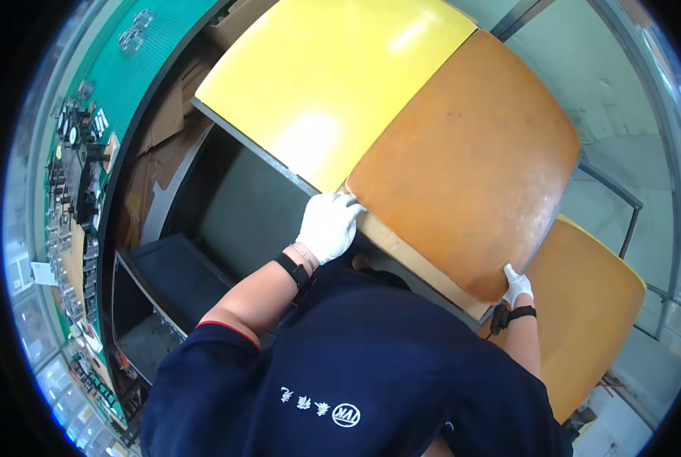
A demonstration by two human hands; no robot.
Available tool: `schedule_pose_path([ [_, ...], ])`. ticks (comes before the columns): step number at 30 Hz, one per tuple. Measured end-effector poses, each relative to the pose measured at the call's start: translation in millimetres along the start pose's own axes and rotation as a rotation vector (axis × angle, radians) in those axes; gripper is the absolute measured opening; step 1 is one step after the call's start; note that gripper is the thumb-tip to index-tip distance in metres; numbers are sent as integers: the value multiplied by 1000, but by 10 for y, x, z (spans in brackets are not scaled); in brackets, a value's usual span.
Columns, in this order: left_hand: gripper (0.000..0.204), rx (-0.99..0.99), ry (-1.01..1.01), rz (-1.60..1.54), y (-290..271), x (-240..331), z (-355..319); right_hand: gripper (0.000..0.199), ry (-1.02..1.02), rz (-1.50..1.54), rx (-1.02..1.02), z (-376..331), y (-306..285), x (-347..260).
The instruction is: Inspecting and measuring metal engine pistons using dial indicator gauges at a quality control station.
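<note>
In the head view, two white-gloved hands reach one brown panel (pixel 462 167), which lies tilted across the middle, its single pale front edge (pixel 420 263) facing the wearer. The left hand (pixel 329 226) is at the panel's near left corner, fingers bent over the edge — its underside is hidden, so I cannot tell how firmly that grip is closed. The right hand (pixel 518 286) has its grip closed on the near right corner, one thumb on top and the other fingers out of sight.

Two more panels make three in all: one glossy yellow panel (pixel 340 76) meeting the brown one along a straight seam on the left, and one ochre panel (pixel 588 312) lower down at the right, partly covered. There are two black wristbands, one per wrist, and one navy top (pixel 371 373) with red sleeve trim.

At the left runs one green bench (pixel 157 42); two round, clear-looking parts (pixel 133 34) sit near its far end, with many small fittings — too many to count — farther along. Several pieces of cardboard (pixel 165 122) lie behind its dark edge.
</note>
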State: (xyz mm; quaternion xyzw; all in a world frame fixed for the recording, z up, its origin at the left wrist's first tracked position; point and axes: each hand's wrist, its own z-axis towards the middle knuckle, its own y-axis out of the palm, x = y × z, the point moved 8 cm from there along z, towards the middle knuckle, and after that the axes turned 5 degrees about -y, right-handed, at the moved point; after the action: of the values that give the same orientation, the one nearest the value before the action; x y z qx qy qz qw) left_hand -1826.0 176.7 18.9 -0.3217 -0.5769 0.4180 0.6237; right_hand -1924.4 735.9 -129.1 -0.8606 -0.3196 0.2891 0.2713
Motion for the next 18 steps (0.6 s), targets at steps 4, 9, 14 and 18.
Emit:
schedule_pose_path([
  [4,11,-115,-169,-126,140,-157,217,77,-30,52,23,-119,-98,-27],
  [9,32,-193,-191,-96,213,-158,431,78,108,46,29,-363,-77,-263],
  [14,83,-282,-354,-47,491,-274,549,74,88,75,-17,-325,-94,-164],
  [18,84,-273,-344,-44,549,-312,510,72,132,239,-52,-243,-44,10],
])
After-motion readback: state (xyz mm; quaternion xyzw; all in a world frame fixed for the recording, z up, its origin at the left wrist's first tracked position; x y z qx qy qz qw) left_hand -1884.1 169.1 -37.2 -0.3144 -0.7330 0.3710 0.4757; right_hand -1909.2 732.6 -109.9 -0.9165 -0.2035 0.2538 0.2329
